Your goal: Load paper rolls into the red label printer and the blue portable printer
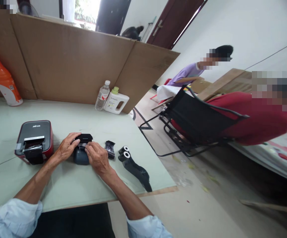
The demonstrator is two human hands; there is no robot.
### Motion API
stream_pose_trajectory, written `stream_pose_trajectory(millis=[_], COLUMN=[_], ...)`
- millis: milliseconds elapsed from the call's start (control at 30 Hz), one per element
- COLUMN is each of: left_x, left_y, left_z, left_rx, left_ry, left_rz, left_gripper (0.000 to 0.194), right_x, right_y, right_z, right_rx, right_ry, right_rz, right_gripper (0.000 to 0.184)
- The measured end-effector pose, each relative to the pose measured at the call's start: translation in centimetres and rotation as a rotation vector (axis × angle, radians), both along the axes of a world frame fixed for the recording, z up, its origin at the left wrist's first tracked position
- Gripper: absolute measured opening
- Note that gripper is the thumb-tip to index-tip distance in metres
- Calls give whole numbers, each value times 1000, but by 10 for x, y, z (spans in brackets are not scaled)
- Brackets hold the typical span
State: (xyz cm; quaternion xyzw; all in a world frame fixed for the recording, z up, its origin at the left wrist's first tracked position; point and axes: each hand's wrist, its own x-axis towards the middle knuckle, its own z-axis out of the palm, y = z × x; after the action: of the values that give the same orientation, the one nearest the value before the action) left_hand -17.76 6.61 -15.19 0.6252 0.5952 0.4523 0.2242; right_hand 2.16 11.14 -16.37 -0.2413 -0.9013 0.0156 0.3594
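A small dark label printer (pixel 81 156) lies on the table between my hands, its black lid (pixel 85 136) raised at the far side. My left hand (pixel 67 145) grips the printer's left side, with the thumb and fingers at the lid. On the right edge, my right hand (pixel 97 157) has its fingers bent over the opening. The inside of the printer is mostly hidden by my fingers. To the right of that hand lie a shiny black piece (pixel 110 149) and two black rolls with white cores (pixel 126 154); a black strip (pixel 138 172) trails from one roll.
A larger black-and-red printer (pixel 35 129) stands at left on the pale green table (pixel 71 195). Along the cardboard partition (pixel 78 62) are an orange bottle (pixel 5 82), a clear bottle (pixel 102 96) and a white jug (pixel 113 102). Two people sit at right, one in a black chair (pixel 195 119).
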Motion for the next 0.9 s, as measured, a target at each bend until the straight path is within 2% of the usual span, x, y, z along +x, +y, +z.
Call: stream_pose_trajectory(millis=[267, 433, 600, 900], left_x=[0, 0, 1, 2], left_y=[0, -1, -1, -1], left_z=[2, 3, 4, 6], left_rx=[-13, -15, -16, -24], left_ry=[17, 8, 9, 8], left_rz=[-14, -10, -4, 7], left_gripper=[47, 47, 47, 47], right_x=[4, 5, 4, -1], right_y=[-2, 0, 4, 1], right_z=[-2, -1, 3, 4], right_rx=[15, -72, -62, -45], right_ry=[120, 68, -7, 58], right_rz=[41, 41, 67, 37], right_gripper=[27, 25, 15, 30])
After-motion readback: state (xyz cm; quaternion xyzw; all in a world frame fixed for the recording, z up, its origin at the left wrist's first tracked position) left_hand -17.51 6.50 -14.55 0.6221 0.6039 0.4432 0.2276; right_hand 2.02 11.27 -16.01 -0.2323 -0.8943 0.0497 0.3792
